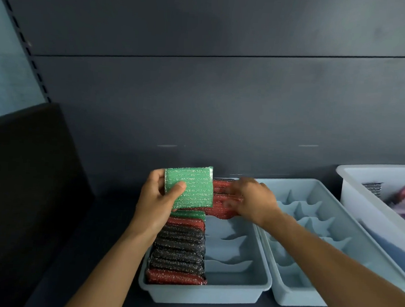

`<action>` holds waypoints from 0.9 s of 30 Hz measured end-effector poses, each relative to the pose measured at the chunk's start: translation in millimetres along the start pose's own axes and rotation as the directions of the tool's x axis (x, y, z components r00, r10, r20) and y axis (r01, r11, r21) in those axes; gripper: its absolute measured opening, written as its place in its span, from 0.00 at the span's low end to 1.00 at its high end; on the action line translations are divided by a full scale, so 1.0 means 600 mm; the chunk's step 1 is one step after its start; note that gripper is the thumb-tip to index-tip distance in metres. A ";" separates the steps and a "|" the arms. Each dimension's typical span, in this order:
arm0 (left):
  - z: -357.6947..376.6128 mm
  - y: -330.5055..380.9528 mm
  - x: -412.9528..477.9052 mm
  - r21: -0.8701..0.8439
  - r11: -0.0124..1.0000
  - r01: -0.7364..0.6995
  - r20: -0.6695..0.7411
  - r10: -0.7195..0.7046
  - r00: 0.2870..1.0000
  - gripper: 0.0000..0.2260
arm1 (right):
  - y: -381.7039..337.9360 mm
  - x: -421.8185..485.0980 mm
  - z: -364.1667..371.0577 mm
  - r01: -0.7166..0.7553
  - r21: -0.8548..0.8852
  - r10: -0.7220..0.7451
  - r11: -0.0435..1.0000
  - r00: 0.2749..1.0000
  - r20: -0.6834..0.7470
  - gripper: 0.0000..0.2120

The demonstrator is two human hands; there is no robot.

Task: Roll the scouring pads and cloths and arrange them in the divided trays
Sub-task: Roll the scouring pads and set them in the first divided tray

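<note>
Left hand [157, 198] grips green scouring pad [190, 188] above near tray's [212, 294] far-left corner; right hand [253, 199], blurred, grip indeterminate, touches red pads [222, 202].

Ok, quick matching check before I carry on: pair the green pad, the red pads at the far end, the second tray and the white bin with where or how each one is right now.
Things:
1. green pad
2. far red pads
3. second tray
4. white bin

States:
A. dividers bare
B. under the right hand
C. held in the left hand
D. farthest right, cloths inside

Pairs: 1-C, 2-B, 3-A, 4-D
</note>
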State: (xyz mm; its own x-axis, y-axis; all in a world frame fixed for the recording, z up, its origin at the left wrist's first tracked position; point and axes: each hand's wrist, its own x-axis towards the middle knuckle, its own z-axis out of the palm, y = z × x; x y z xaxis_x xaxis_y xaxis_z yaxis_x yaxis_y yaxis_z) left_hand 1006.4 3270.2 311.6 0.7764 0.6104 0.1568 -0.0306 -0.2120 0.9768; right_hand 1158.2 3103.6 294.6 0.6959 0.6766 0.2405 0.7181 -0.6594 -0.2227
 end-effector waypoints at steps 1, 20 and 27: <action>-0.001 0.001 -0.001 0.012 1.000 -0.022 0.037 0.022 0.999 0.13 | 0.001 -0.001 -0.010 -0.034 0.234 0.054 0.972 0.995 -0.080 0.22; 0.033 -0.042 -0.033 0.700 0.654 -0.286 0.417 -0.050 0.908 0.27 | -0.018 -0.039 0.019 0.115 -0.197 -0.111 0.974 0.993 0.028 0.13; 0.042 -0.033 -0.021 0.709 0.643 -0.289 0.410 -0.041 0.911 0.28 | -0.003 -0.037 0.020 0.188 -0.067 -0.185 0.980 0.982 0.041 0.19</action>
State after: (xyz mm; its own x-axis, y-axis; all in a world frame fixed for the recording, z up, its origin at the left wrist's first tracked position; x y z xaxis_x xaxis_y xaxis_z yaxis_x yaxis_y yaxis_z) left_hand 1013.0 3247.7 286.7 0.9667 0.2524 0.0431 0.2016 -0.8539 0.4797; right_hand 1141.7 3093.7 278.5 0.5505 0.8001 0.2384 0.8338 -0.5411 -0.1095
